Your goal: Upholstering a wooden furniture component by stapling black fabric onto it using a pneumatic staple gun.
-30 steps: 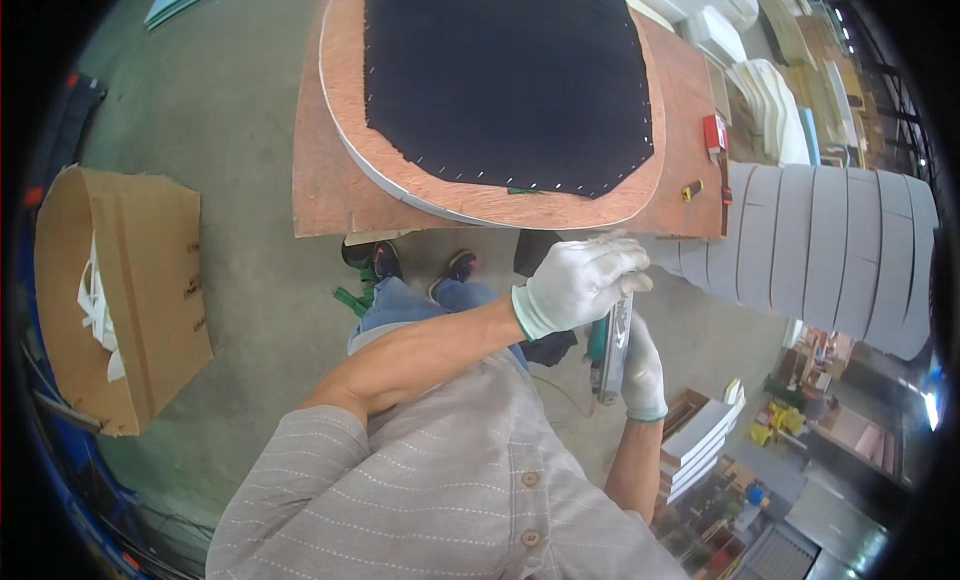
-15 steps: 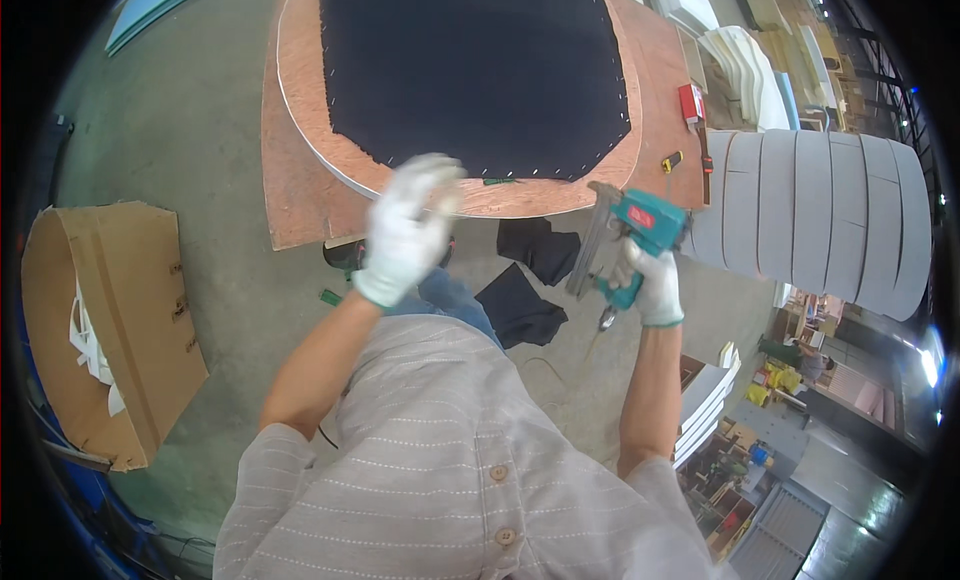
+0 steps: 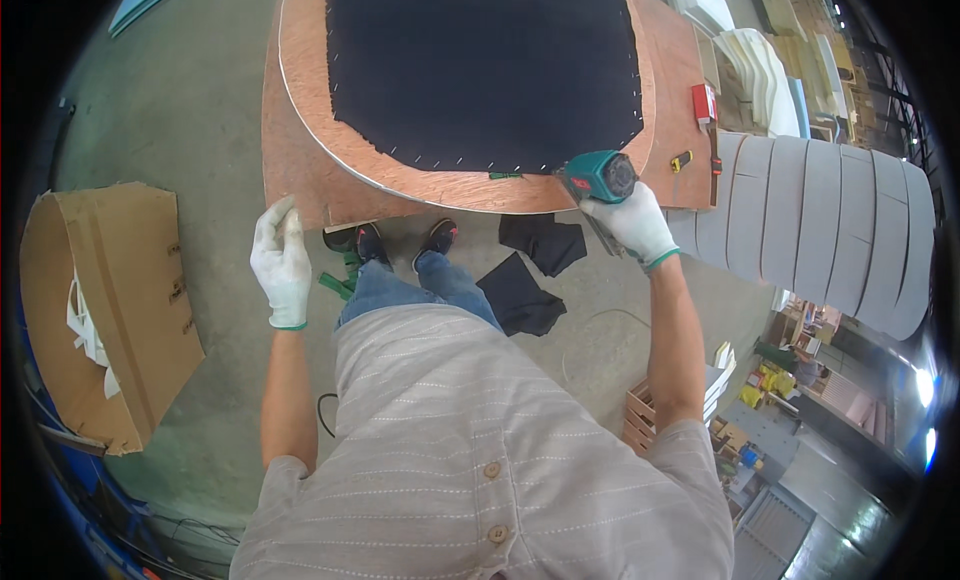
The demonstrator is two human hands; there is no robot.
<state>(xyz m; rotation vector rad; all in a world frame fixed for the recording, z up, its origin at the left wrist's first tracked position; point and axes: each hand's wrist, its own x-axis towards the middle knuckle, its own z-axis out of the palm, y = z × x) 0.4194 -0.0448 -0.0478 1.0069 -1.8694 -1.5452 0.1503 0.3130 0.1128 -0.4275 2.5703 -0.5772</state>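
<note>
My right hand [image 3: 637,223], in a white glove, grips a teal pneumatic staple gun [image 3: 600,176]. The gun's nose is at the near right part of the black fabric's edge, though the exact contact is hidden. That black fabric [image 3: 480,75] lies flat on a round-edged plywood panel [image 3: 450,188], with small staples along its border. My left hand [image 3: 283,265], gloved too, is at the near left corner of the plywood sheet [image 3: 300,170] beneath the panel. Its fingers are extended and loosely bent, with nothing seen in them. A small green item [image 3: 505,176] rests at the fabric's near edge.
A yellow-and-black tool [image 3: 682,161] and a red box [image 3: 704,103] lie on the sheet's right side. Black fabric scraps [image 3: 521,294] are on the floor. A cardboard box [image 3: 130,310] stands at left; grey curved panels [image 3: 800,220] are stacked at right.
My left hand has moved left and away from the fabric to the sheet's corner. My right hand has brought the staple gun forward and tilted it to the fabric's edge.
</note>
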